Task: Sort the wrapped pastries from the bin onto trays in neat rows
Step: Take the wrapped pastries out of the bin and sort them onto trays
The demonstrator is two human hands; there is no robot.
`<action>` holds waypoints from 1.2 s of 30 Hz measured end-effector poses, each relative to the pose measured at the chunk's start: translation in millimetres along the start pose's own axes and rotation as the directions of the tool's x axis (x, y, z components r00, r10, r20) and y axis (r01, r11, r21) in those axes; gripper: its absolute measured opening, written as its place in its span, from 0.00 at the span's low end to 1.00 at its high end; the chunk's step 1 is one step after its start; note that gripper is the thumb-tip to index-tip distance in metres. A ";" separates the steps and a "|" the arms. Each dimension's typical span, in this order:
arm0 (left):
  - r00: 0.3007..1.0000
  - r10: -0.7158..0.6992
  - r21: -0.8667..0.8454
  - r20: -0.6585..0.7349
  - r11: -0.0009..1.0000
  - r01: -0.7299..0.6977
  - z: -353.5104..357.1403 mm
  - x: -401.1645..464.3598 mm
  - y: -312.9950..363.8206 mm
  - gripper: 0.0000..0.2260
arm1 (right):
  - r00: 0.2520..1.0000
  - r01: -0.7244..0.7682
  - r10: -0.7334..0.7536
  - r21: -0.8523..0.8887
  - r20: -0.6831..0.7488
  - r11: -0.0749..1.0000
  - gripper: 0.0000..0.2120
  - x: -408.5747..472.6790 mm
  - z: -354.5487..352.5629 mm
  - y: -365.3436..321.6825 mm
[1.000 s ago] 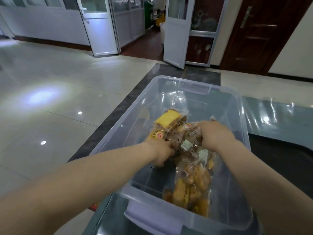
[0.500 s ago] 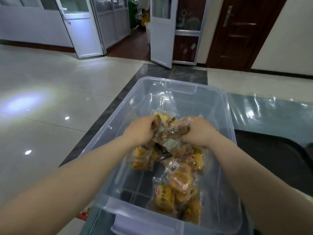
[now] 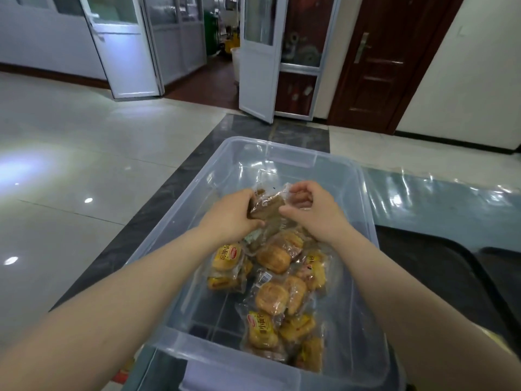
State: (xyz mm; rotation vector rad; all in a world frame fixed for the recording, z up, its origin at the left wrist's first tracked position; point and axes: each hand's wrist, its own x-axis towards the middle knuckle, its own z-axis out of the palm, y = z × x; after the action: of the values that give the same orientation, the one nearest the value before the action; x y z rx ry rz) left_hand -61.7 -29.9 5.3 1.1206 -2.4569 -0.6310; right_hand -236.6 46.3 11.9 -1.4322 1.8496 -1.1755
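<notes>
A clear plastic bin (image 3: 363, 249) sits in the middle of the view, on a grey counter (image 3: 439, 198) covered with shiny film. Both arms reach into it from the near side.

The left hand (image 3: 229, 217) and the right hand (image 3: 313, 211) meet above the far half of the bin. Between them they hold a brown wrapped pastry (image 3: 266, 206) in a clear wrapper, raised above the rest. The left hand grips its left end, with the thumb curled over the near edge. The right hand has its fingers curled at the wrapper's right end; whether they pinch the film itself or only touch it I cannot tell for sure, though the film lies right against the fingertips.

Below the hands, a pile of wrapped pastries (image 3: 277, 286) lies on the bin floor, running from the middle toward the near wall. Most are round golden buns in clear wrappers, and several carry yellow labels with a red logo. One yellow-labelled pack (image 3: 227, 262) lies at the left of the pile, just under the left wrist. Another (image 3: 260, 331) lies near the front wall.

To the right of the bin, a dark tray (image 3: 439, 277) rests on the counter, partly hidden by the right forearm.

Beyond the counter stretches a glossy tiled floor (image 3: 84, 170), with white-framed glass doors (image 3: 124, 46) and a dark wooden door (image 3: 386, 57) at the far wall.
</notes>
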 end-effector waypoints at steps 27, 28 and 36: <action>0.992 -0.060 0.199 -0.108 0.977 0.081 -7.2 10.0 -22.9 0.16 | 0.916 -0.232 0.348 -0.971 -0.198 0.057 0.21 66.0 56.5 124.5; 0.992 -0.064 0.199 -0.107 0.976 0.084 -7.3 9.7 -23.3 0.16 | 0.913 -0.254 0.351 -0.963 -0.209 0.087 0.20 66.7 58.4 123.5; 0.990 -0.090 0.153 -0.110 0.982 0.107 -11.2 5.6 -22.1 0.16 | 0.859 -0.512 0.312 -0.671 -0.406 0.536 0.14 65.7 45.2 84.6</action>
State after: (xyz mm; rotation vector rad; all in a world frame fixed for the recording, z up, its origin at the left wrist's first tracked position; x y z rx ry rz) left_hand -46.2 -49.9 3.6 1.3089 -2.4095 -0.3996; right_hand -262.3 -24.7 -76.5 -1.0941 2.8779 -0.2848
